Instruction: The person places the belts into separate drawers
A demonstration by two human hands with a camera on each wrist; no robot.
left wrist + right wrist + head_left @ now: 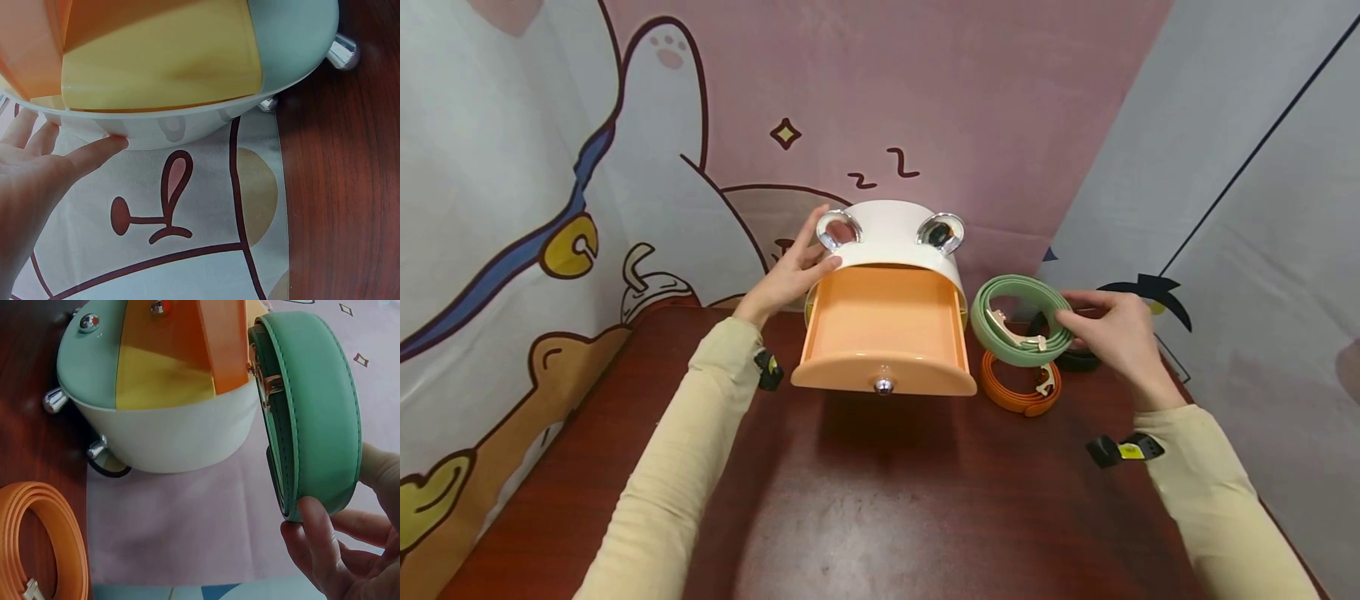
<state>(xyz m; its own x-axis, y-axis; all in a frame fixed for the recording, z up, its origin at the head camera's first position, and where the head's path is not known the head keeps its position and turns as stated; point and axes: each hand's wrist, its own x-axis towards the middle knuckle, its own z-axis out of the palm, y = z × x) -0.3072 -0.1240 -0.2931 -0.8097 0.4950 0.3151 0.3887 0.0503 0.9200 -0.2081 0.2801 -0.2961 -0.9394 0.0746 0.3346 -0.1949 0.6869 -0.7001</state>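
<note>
A small white drawer cabinet (891, 218) with two shiny round ear-like rings stands at the back of the table. Its orange top drawer (887, 308) is pulled out, and no contents show inside. Against the cabinet's left side rests my left hand (790, 275), fingers fairly straight; the left wrist view shows its fingertips at the white shell's edge. My right hand (1112, 333) pinches a coiled green belt (1022, 354) with a gold-coloured buckle, raised just right of the drawer. Below it lies a coiled orange belt (1011, 402). A dark coiled belt (1078, 361) is partly hidden behind the right hand.
Beneath the orange drawer, a yellow drawer (162, 381) and a pale green drawer (87, 359) are closed. Short metal legs (56, 400) support the cabinet. A cartoon-printed cloth (880, 100) hangs behind the dark red wooden table (880, 500).
</note>
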